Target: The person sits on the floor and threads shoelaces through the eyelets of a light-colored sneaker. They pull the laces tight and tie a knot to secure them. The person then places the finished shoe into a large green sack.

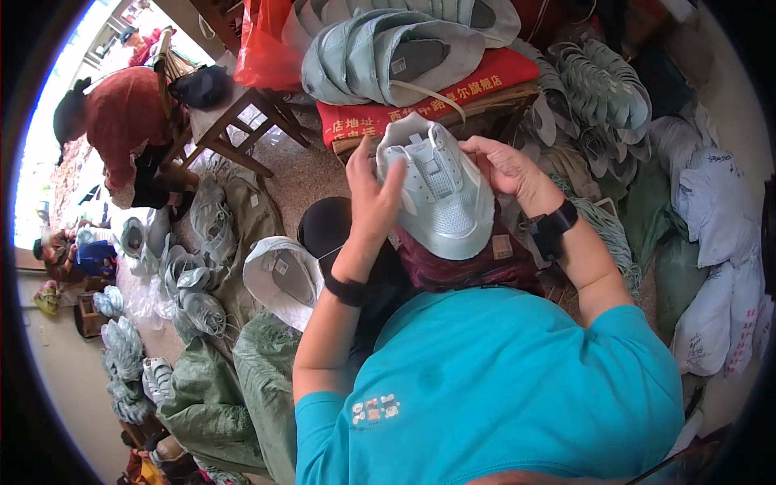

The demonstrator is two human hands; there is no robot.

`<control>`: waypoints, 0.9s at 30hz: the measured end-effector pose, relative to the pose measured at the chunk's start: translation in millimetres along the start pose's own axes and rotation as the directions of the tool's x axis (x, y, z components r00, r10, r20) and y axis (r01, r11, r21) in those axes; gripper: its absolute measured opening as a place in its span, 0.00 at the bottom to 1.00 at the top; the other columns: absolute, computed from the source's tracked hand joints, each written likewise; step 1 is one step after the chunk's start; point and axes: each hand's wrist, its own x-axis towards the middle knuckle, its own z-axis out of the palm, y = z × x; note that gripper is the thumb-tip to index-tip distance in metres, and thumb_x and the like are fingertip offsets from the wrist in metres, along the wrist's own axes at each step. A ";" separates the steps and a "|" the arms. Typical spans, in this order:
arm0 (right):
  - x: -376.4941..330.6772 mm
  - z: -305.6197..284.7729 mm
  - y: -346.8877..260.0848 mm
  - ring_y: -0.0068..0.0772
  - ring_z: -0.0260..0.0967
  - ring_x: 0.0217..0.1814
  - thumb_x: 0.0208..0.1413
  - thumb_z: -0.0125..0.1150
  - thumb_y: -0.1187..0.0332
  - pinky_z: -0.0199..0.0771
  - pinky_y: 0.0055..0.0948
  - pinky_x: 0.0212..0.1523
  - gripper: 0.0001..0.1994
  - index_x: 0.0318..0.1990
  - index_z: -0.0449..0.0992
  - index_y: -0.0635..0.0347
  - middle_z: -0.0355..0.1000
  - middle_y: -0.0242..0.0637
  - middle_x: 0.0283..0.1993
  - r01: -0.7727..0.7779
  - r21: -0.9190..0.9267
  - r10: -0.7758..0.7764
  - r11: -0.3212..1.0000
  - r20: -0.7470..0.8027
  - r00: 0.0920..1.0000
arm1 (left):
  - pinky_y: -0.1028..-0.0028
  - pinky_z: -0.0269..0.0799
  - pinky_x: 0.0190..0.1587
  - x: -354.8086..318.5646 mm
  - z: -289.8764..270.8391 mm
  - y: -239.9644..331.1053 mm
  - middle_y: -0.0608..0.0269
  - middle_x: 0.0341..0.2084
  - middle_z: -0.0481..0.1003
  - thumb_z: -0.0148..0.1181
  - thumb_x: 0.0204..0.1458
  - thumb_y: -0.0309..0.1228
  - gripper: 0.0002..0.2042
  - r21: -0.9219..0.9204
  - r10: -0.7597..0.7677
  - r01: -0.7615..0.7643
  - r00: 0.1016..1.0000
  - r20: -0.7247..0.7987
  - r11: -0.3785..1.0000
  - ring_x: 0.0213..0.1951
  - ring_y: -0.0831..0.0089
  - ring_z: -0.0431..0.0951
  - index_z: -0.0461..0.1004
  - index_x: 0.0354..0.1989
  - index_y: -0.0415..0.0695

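Two-handed hold on pale shoe upper (454,220), with left hand (374,192) and right hand (505,168) part-closed on opposite sides, likely for steadiness, just beside near edge of bench (503,99).

This place seems to be a small workshop for shoes, quite crowded. On a wooden bench (524,99) with a red cloth (503,74), many pale shoe tops (388,61) stand pushed one into another. More bundles (602,85) of the same kind are heaped at the right, and loose groups (198,295) lie on the speckled floor (311,179) at the left. Green sacks (210,404) and stacked white sacks (711,202) are around. The left hand (373,190) and the right hand (505,166) hold a single shoe top (444,190).
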 end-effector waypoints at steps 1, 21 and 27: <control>3.8 -12.5 1.9 0.32 0.73 0.51 0.60 0.60 0.63 0.72 0.31 0.54 0.16 0.49 0.75 0.65 0.77 0.39 0.47 0.046 -0.120 -0.045 0.992 0.012 0.999 | 0.57 0.54 0.66 2.9 2.0 8.0 0.37 0.62 0.57 0.64 0.53 0.41 0.38 0.055 0.084 -0.088 0.994 0.069 0.995 0.66 0.47 0.56 0.54 0.67 0.34; -3.5 -136.8 90.2 0.28 0.70 0.44 0.63 0.57 0.57 0.72 0.29 0.47 0.18 0.48 0.77 0.63 0.76 0.34 0.42 -0.054 -0.714 -0.310 0.698 -0.370 0.876 | 0.61 0.55 0.65 -2.2 35.7 -25.4 0.43 0.58 0.60 0.60 0.58 0.36 0.26 0.216 0.061 -0.103 0.979 0.192 0.971 0.62 0.54 0.60 0.63 0.62 0.39; -62.6 -308.0 174.3 0.49 0.75 0.38 0.57 0.59 0.67 0.74 0.38 0.42 0.13 0.46 0.77 0.65 0.78 0.44 0.37 -0.404 -0.783 -0.637 0.472 -0.620 0.458 | 0.71 0.64 0.57 13.1 36.0 -32.9 0.54 0.50 0.70 0.52 0.64 0.35 0.17 0.047 -0.091 0.085 0.986 0.138 0.995 0.52 0.69 0.70 0.69 0.57 0.38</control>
